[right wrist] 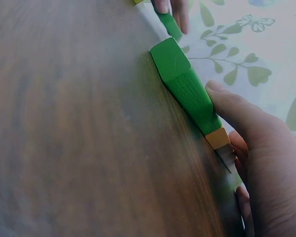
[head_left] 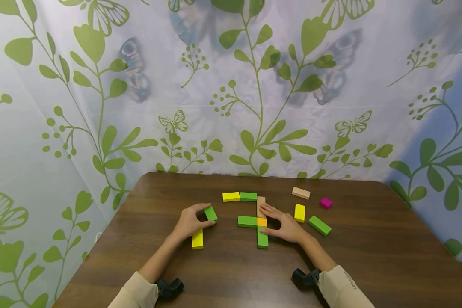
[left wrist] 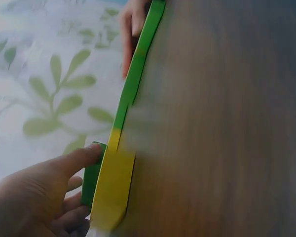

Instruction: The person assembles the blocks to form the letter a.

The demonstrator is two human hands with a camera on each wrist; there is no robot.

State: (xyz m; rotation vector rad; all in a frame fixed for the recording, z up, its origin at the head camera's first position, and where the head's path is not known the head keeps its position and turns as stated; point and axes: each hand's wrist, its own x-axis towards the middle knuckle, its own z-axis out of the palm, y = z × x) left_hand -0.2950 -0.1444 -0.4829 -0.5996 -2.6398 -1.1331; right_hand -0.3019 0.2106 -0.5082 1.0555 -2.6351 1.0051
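Note:
My left hand pinches a green block between thumb and fingers, just behind a yellow block on the table. In the left wrist view the held green block shows partly behind the yellow one. My right hand rests at a column of blocks, fingertips on a plain wooden block and thumb against a green block. Between these two sits a small orange block. Another green block extends left from the column.
At the column's far end, a yellow block and a green block form a row. To the right lie a wooden block, a yellow block, a green block and a magenta block. A patterned curtain hangs behind the table.

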